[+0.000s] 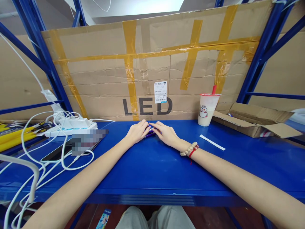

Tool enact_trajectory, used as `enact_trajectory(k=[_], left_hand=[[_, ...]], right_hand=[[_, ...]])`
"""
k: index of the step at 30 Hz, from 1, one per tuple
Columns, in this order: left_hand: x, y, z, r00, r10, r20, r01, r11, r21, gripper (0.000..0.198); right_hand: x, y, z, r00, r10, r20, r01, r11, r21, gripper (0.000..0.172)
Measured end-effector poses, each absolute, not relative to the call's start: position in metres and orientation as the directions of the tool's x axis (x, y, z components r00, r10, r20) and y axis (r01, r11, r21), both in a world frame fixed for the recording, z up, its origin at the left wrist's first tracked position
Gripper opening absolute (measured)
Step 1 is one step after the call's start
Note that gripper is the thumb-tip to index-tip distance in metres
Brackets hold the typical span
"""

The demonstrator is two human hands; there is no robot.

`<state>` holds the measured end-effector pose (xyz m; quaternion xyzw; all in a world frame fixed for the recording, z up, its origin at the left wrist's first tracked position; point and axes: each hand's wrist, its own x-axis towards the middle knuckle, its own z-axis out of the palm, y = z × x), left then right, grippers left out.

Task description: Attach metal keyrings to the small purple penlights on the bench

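Note:
Both of my hands rest together on the blue shelf top, close to the taped cardboard sheet marked LED. My left hand and my right hand each have their fingers curled around a small purple object that lies between them. Most of that object is hidden by the fingers, so I cannot make out what it is. My right wrist wears a bead bracelet with a red cord.
A white drink cup with a red straw stands at the right, beside an open cardboard box. A white paper strip lies near it. On the left are a power strip with white chargers, looping white cables and a phone.

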<state>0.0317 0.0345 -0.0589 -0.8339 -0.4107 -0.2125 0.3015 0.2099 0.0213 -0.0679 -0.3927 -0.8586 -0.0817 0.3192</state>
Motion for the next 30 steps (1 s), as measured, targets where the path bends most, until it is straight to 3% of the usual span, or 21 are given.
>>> enact_trajectory(k=[11, 30], left_hand=[[0.0309, 0.0378, -0.0606, 0.591, 0.555, 0.585, 0.803, -0.474, -0.361, 0.036], [0.0321, 0.0382, -0.0618, 0.629, 0.544, 0.555, 0.769, -0.538, -0.346, 0.034]], right_hand=[[0.2090, 0.0195, -0.0668, -0.518, 0.668, 0.534, 0.797, 0.603, 0.019, 0.042], [0.2087, 0.0188, -0.0660, -0.508, 0.681, 0.527, 0.802, 0.597, 0.002, 0.042]])
